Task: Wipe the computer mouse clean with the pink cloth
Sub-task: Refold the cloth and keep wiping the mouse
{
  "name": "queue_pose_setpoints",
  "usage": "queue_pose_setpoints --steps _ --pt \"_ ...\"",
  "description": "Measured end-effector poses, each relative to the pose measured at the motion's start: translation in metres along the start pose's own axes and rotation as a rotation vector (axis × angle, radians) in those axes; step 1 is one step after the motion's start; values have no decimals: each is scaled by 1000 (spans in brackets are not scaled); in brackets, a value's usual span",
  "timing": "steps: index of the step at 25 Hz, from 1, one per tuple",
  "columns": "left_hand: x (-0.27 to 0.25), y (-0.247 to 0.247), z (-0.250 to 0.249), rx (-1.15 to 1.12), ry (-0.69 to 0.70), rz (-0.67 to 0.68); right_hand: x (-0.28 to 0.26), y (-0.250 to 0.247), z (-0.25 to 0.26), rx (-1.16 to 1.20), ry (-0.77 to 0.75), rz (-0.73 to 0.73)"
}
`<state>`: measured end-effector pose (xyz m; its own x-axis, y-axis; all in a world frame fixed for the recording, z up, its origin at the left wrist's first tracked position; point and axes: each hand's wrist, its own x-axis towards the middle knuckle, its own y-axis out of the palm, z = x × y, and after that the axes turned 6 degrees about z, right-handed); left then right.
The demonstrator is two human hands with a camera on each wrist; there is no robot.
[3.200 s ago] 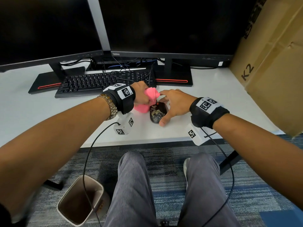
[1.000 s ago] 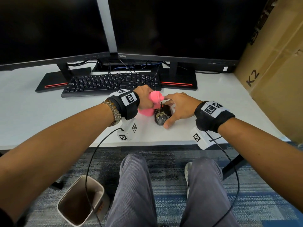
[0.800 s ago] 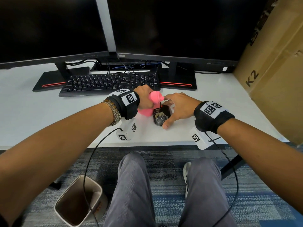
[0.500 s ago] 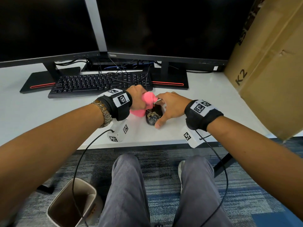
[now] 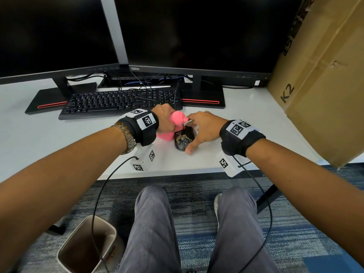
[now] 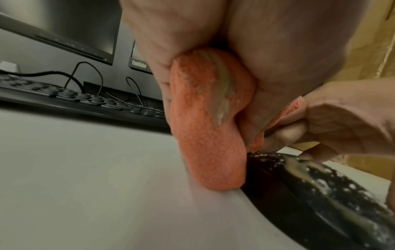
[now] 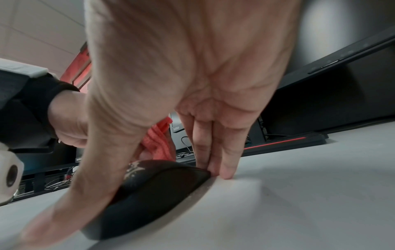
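A black computer mouse [image 5: 183, 139], smeared with pale specks and streaks, lies near the front of the white desk [image 5: 59, 138]. My left hand [image 5: 167, 119] grips a bunched pink cloth [image 5: 177, 119] and presses it onto the far left part of the mouse. The left wrist view shows the cloth [image 6: 205, 128], with a yellowish smear on it, hanging against the side of the mouse [image 6: 320, 199]. My right hand [image 5: 194, 134] holds the mouse still. In the right wrist view its thumb [image 7: 96, 160] lies along one side of the mouse [image 7: 162, 186] and its fingers [image 7: 222, 152] press the other.
A black keyboard [image 5: 118, 103] lies just behind the hands, in front of two dark monitors [image 5: 197, 32] on red-striped stands. A large cardboard box [image 5: 325, 85] leans over the desk's right end. Under the desk's front edge stand a bin [image 5: 84, 249] and my legs.
Both hands stay on the mouse. The left hand with the cloth has shifted only slightly over the far end of the mouse, and the head view has swung a little.
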<state>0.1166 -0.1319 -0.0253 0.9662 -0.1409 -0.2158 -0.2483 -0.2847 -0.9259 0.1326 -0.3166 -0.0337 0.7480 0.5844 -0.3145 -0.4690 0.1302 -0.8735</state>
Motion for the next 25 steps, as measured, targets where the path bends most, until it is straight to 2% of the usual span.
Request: queue_pose_setpoints --steps 7,15,21,25 --pt "-6 -5 -4 41 44 25 -1 0 1 -11 -2 -8" --pt "-9 0 3 -20 -47 12 -1 1 0 18 11 -6" --pt "-20 0 5 -59 9 4 1 0 0 26 18 14" --pt "-19 -3 4 -123 -47 -69 -1 1 0 27 22 9"
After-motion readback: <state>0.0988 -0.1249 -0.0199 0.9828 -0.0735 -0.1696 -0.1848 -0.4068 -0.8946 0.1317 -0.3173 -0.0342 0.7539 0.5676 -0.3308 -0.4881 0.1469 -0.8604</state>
